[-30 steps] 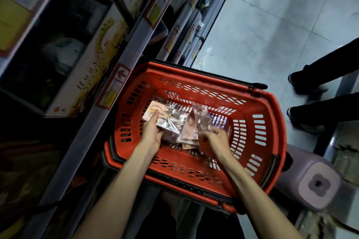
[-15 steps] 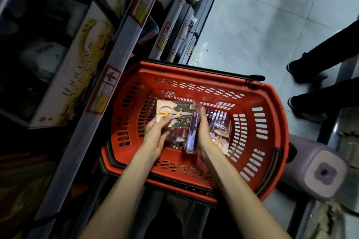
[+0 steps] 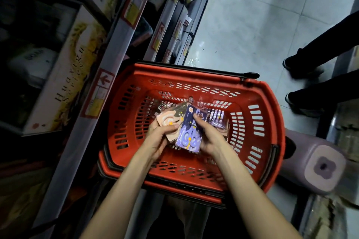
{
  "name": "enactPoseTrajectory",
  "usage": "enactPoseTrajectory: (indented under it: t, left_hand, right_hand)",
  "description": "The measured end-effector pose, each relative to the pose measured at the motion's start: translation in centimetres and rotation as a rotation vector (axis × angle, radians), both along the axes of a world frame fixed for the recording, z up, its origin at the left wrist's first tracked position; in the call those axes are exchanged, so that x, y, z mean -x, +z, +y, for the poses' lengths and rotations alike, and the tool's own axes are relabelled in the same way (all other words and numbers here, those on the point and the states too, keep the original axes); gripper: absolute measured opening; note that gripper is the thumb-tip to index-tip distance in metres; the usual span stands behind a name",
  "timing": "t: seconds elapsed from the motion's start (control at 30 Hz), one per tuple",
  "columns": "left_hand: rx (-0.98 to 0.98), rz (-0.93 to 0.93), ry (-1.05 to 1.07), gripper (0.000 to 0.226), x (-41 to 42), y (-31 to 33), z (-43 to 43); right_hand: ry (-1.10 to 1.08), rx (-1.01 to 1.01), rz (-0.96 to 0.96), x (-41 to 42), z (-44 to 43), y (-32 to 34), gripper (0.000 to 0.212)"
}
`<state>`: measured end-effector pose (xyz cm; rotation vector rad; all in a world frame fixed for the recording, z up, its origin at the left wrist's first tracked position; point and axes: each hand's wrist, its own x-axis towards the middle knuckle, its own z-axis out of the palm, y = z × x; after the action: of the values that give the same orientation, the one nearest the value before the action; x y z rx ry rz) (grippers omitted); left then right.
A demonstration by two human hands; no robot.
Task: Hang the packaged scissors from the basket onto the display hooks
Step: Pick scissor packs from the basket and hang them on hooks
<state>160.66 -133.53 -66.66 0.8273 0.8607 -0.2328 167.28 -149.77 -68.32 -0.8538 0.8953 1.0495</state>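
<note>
- Both bare forearms reach in from the near edge and meet over the middle of the basket.
- left hand: fingers curled round the near edge of the pink scissors pack, thumb on its face. Pack is lifted and tilted, above the basket floor.
- right hand: clamped on the purple scissors pack, thumb across the upper face, fingers wrapped behind. Pack stands roughly upright, printed side toward the camera.
- The purple pack overlaps the right edge of the pink pack. The hands are just beside each other; I cannot tell if they touch.
- spare packs: more clear-wrapped packs lie on the basket floor, right of and behind the purple one. Count unclear.
- red basket: slotted plastic, with a black handle folded down along the far rim. A second rim shows under the near-left corner, so it looks stacked on another basket.
- purple stool: right of the basket, just beside its right wall.
- shelf edge: runs diagonally on the left, with red-arrow price labels on it. A white-and-yellow box sits on the shelf behind it.
- grey floor tiles on the far right.
- dark shoes and legs of a bystander at the right edge, well apart from the basket.
</note>
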Motion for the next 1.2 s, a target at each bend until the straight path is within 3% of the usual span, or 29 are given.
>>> enactPoseTrajectory:
  t: [0.1, 0.17, 0.3, 0.4, 0.47, 0.57, 0.67, 0.8, 0.97, 1.07, 1.2]
  left_hand:
    - [0.013, 0.030, 0.029, 0.043, -0.2, 0.6, -0.3]
    - [-0.079, 0.068, 0.020, 0.024, 0.0, 1.0, -0.1]
    - [-0.432, 0.049, -0.277, 0.024, 0.7, 2.3, 1.3]
    - [-0.456, -0.041, -0.579, 0.026, 0.6, 4.5, 2.1]
    - [-0.460, -0.071, -0.637, 0.036, 0.1, 6.1, 1.9]
    - [-0.513, -0.077, -0.512, 0.034, -0.5, 8.3, 0.7]
    - [-0.545, -0.073, -0.383, 0.025, -0.8, 9.9, -0.5]
    - [-0.460, -0.097, -0.276, 0.011, -0.8, 11.7, -2.0]
    - [-0.567, -0.157, -0.359, 0.011, -0.5, 14.0, -3.6]
    - [-0.619, -0.241, -0.423, 0.021, -0.6, 16.3, -5.5]
    - [-0.615, -0.314, -0.514, 0.021, 0.0, 19.9, -9.1]
  right_hand:
    - [0.019, 0.092, -0.048, 0.1, -0.6, 0.1, 0.048]
    - [0.066, 0.179, -0.149, 0.1, -1.0, 0.7, 0.044]
    - [0.276, 0.316, -0.453, -0.4, -1.8, 2.6, 0.030]
    - [0.436, 0.317, -0.627, -0.7, -1.5, 5.8, 0.025]
    - [0.461, 0.319, -0.705, -0.5, -1.2, 7.8, 0.025]
    - [0.392, 0.413, -0.768, 0.0, -0.9, 10.1, 0.031]
    - [0.271, 0.462, -0.684, 0.8, -1.0, 12.0, 0.039]
    - [0.093, 0.469, -0.644, 2.0, -2.3, 15.2, 0.023]
    - [0.019, 0.700, -0.791, 4.2, -7.2, 19.2, 0.014]
    - [-0.028, 0.815, -0.863, 6.3, -11.4, 22.0, 0.026]
    - [-0.172, 0.870, -0.833, 10.0, -16.9, 24.5, 0.021]
